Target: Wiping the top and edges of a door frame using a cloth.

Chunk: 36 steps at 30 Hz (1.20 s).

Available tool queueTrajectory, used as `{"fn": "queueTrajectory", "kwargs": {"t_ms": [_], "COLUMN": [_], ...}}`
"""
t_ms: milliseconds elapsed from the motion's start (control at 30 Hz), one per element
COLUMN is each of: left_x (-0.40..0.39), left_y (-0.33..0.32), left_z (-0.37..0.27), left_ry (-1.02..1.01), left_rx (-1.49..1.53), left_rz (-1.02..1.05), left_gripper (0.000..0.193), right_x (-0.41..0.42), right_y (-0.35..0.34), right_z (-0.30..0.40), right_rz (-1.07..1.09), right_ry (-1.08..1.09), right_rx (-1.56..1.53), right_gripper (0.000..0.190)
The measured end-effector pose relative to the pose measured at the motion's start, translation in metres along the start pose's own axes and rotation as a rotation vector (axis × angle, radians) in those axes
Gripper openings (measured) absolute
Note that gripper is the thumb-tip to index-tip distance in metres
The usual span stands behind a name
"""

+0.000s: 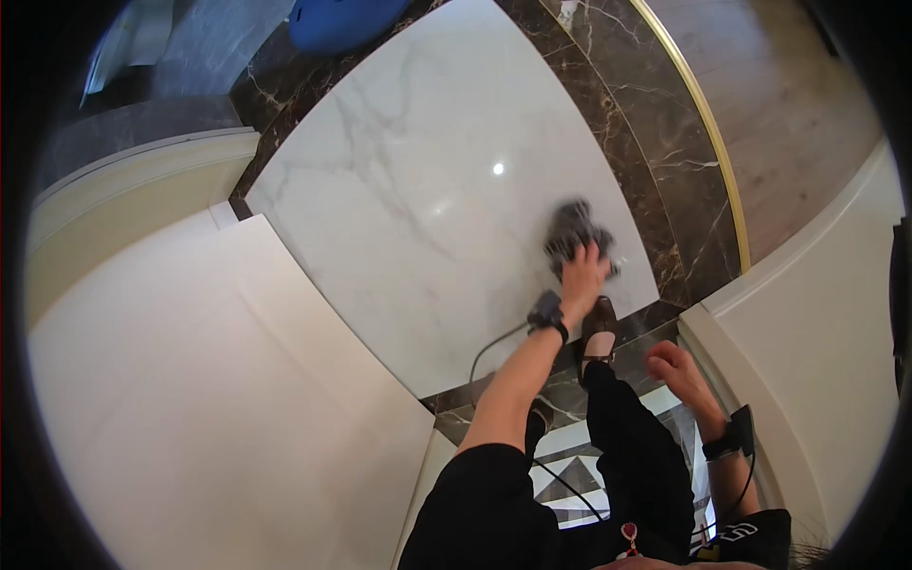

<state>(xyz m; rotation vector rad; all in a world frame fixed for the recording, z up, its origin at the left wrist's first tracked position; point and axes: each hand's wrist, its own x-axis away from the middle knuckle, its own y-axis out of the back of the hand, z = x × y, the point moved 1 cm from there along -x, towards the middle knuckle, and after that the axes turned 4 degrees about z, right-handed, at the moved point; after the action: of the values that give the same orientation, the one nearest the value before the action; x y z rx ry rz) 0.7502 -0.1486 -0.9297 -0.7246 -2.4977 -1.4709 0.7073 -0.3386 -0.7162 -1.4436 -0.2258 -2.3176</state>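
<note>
My left hand (584, 274) lies on a crumpled dark grey cloth (576, 226), fingers spread over its near end. Both are blurred. The cloth rests on a white marble-look floor panel (399, 185) with grey veins, close to the panel's right corner. Off to the right, my right hand (675, 372) hangs in the air beside my knee with its fingers loosely curled; I see nothing in it. A small dark device (546, 311) is strapped at my left wrist, and another device (741, 429) sits on my right wrist, each with a cable.
Dark brown marble strips (627, 149) border the panel, with a gold trim line (702, 100) beyond. White panelling (235, 356) stands at the left and a pale wall (819, 356) at the right. A blue object (345, 25) sits at the top. My shoe (600, 317) touches the panel's near edge.
</note>
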Motion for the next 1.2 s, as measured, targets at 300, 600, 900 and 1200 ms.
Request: {"fn": "queueTrajectory", "kwargs": {"t_ms": [300, 600, 900, 1200], "left_x": [-0.107, -0.250, -0.002, 0.270], "left_y": [0.218, 0.215, 0.111, -0.033], "left_z": [0.065, 0.102, 0.094, -0.040], "left_ry": [0.117, 0.092, 0.373, 0.380], "left_rx": [0.410, -0.282, -0.242, 0.330], "left_rz": [-0.735, -0.284, -0.200, 0.969], "left_gripper": [0.036, 0.039, 0.030, 0.041], "right_x": [-0.008, -0.044, 0.023, 0.103], "right_y": [0.010, 0.037, 0.009, -0.027], "right_z": [0.018, 0.021, -0.012, -0.002], "right_rz": [-0.041, -0.111, -0.067, -0.059], "right_ry": [0.042, 0.078, -0.012, -0.014], "right_rx": [-0.040, 0.050, 0.029, 0.043], "right_gripper": [0.018, 0.019, 0.018, 0.017]}}
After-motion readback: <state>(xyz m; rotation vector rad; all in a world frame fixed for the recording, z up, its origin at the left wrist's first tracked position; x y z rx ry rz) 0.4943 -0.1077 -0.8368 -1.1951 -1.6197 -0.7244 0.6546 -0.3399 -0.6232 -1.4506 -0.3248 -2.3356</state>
